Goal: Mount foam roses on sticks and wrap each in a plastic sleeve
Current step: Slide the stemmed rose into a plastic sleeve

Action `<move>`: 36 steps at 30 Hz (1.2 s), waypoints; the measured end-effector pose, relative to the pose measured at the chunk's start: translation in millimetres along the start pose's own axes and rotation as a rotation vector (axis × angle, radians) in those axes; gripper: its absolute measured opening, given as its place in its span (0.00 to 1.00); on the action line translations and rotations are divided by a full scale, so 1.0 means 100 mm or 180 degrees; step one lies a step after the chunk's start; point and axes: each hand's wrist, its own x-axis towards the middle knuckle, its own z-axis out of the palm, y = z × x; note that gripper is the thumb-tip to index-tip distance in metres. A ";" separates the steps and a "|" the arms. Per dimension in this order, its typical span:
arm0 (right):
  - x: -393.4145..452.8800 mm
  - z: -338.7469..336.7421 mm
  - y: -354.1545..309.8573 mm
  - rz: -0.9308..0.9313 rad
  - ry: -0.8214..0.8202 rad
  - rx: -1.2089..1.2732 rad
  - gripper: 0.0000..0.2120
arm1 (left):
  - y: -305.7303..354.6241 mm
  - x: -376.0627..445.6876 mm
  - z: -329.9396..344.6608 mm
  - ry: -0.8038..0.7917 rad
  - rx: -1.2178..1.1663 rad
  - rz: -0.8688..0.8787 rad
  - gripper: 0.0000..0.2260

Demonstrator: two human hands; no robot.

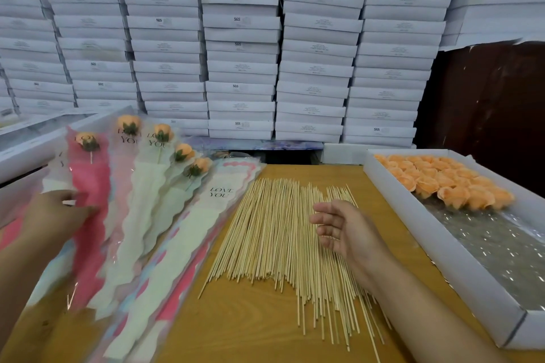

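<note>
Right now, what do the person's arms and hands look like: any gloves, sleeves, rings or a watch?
Both are bare. The left hand and right hand have no gloves and no visible rings. Both forearms are uncovered to the frame's edge, with no sleeve, watch or bracelet in view. The left hand is slightly blurred.

We are looking at a small packing workshop or stockroom: stacks of identical flat white boxes point(241, 47) (some printed "SGS") fill the whole upper frame like a wall, and the wooden table point(250, 321) below holds bulk supplies, a heap of sticks point(277, 233) and an open tray of foam roses point(442, 183) at right
</note>
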 end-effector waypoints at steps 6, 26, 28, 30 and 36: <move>0.01 -0.01 0.01 -0.0031 -0.0036 -0.0047 0.15 | 0.28 -0.48 -0.24 -0.0184 0.0313 -0.0005 0.35; -0.02 -0.01 -0.04 -0.0033 -0.0039 0.0006 0.14 | 1.52 -1.79 0.41 -0.0404 0.0970 0.1550 0.22; -0.03 0.00 -0.05 -0.0028 -0.0031 -0.0004 0.14 | 1.65 -1.96 0.51 -0.0621 0.0936 0.1764 0.21; -0.03 -0.01 -0.05 -0.0033 -0.0030 -0.0031 0.14 | 1.77 -2.16 0.62 -0.0946 0.0770 0.1929 0.21; -0.04 -0.01 -0.05 -0.0042 -0.0002 -0.0108 0.13 | 1.92 -2.78 0.99 -0.1667 0.0908 0.2415 0.24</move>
